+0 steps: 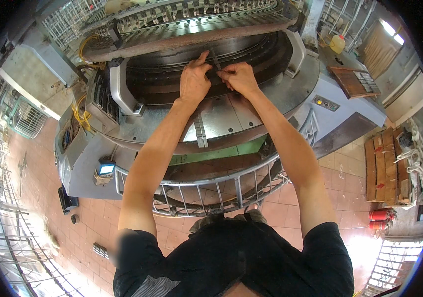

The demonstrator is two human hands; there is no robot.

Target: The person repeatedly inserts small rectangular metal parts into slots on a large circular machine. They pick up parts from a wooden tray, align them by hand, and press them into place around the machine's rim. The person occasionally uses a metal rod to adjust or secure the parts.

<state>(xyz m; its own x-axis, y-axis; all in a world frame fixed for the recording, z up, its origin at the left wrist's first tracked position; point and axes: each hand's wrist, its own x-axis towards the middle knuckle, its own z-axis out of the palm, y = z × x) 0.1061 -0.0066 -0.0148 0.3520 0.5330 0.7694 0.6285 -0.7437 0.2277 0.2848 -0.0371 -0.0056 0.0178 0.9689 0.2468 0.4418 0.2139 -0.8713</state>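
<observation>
At the opening of a large round metal machine (230,117), my right hand (238,79) pinches a thin dark metal strip (214,57) that stands slanted against the inner ring (157,67). Just left of it is my left hand (195,79), index finger stretched toward the strip's upper end and the other fingers bent; whether it touches the strip is unclear. A short segmented metal piece (200,133) lies on the front plate below my left wrist. Above the opening runs a curved rim with a row of small metal fittings (206,7).
A curved railing (239,190) crosses below the machine. Left are yellow cables (80,114), a small screen (106,169) and a wire basket (28,119). Right are a button panel (325,102), a wooden board (350,81), a yellow jug (337,43), wooden pallets (384,163) and red extinguishers (379,215).
</observation>
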